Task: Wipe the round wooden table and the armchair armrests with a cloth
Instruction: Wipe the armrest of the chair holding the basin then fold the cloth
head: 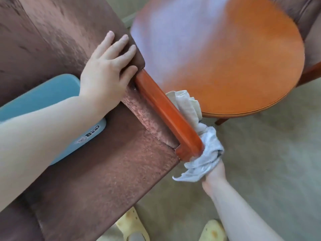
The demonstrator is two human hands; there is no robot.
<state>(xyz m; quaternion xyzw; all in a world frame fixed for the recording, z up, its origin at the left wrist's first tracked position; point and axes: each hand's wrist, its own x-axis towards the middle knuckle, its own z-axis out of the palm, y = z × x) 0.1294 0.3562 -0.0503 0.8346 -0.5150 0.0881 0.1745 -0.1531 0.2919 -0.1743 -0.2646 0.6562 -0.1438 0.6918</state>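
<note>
Cloth [202, 148]: pale grey-white rag, bunched and crumpled, wrapped around the front end of the wooden armrest [166, 112], with a loose tail trailing up along the armrest's outer side toward the table edge. Judged soft, light and limp; it will fold over corners readily but offers no stiffness of its own, so pressure must come from the fingers behind it. Best held as a wad in the palm, not by a corner, or the loose ends will drag.

Right hand [214, 173]: below and outside the armrest's end, closed around the lower bunch of the cloth; the fingers are mostly hidden by the folds, so the exact grip cannot be told beyond a grasp on the wad.

Armrest: reddish, glossy, rigid wood, running diagonally from the chair back to the front corner. The finish looks smooth and likely slippery under a dry cloth. Judged step in hand: wiping the front end of this armrest.

Left hand [109, 66]: fingers spread flat, holding nothing, pressed on the brown upholstery at the armrest's upper end, apparently as a brace.

Armchair [86, 180]: brown velvety fabric. A light blue cushion [43, 101] lies on the seat, partly under the left forearm.

Round wooden table [234, 58]: orange-brown, polished, just beside the armrest, bare top with a broad sheen of reflected light.

Second chair [309, 18]: partly in view beyond the table.

Floor: pale carpet [269, 162]; two yellow slippers [132, 221] at the bottom edge.
</note>
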